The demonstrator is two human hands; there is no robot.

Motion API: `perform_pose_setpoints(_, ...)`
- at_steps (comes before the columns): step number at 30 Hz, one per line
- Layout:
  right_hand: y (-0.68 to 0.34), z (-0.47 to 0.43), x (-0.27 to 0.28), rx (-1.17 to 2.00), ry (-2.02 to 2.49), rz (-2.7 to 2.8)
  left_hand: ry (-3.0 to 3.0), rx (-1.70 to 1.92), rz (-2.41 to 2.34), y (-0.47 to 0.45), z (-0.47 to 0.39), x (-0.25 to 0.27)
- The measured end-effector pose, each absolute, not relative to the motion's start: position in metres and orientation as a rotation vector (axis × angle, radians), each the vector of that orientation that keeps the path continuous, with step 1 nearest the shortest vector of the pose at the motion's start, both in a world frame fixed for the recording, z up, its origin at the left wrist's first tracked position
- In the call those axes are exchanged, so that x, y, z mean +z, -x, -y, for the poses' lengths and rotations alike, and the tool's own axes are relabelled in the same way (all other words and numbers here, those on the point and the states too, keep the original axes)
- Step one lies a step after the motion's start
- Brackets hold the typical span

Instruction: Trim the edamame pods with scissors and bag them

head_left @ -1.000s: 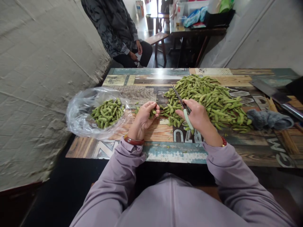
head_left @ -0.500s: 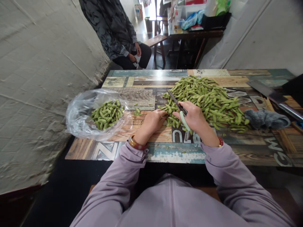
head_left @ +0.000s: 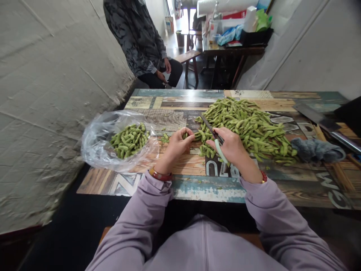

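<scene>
My left hand (head_left: 179, 142) is closed in a pinch on a green edamame pod (head_left: 185, 136), just left of the heap. Scissors (head_left: 219, 148) with pale green handles are gripped in my right hand (head_left: 229, 143), their dark blades pointing up and left over the pods. A large heap of edamame pods (head_left: 242, 122) spreads across the table beyond and right of that hand. To the left lies a clear plastic bag (head_left: 96, 145), its mouth open, with a smaller pile of pods (head_left: 130, 141) inside. Small green trimmings (head_left: 165, 138) lie between bag and heap.
A grey cloth (head_left: 317, 149) and a cleaver (head_left: 316, 116) lie on the patterned table (head_left: 191, 187) at the right. Past the far edge a person (head_left: 141, 41) sits beside a wall. A cluttered second table (head_left: 237, 49) stands behind.
My left hand has lifted and drawn slightly left from the heap's edge, a pod now showing in its fingers. My right hand keeps the scissors in nearly the same place. The view has tilted slightly.
</scene>
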State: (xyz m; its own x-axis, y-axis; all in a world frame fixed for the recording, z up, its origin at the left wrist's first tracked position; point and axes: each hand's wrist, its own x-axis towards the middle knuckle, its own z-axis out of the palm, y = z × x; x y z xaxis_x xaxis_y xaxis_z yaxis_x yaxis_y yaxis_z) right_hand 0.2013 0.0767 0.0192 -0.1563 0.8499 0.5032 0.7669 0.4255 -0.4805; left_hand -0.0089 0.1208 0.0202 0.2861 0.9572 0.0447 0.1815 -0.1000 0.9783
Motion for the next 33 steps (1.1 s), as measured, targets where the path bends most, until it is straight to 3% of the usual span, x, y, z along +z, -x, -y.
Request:
perform_pose_setpoints(8,-0.198,-0.070,0.027,0.197,1.398,2.094,-0.964,0.955,-0.865,0.006,-0.116,0.030)
perform_pose_setpoints(33,-0.195,-0.067,0.026,0.220,1.352,2.248,-1.074,1.000,-0.882,0.006,-0.113,0.032)
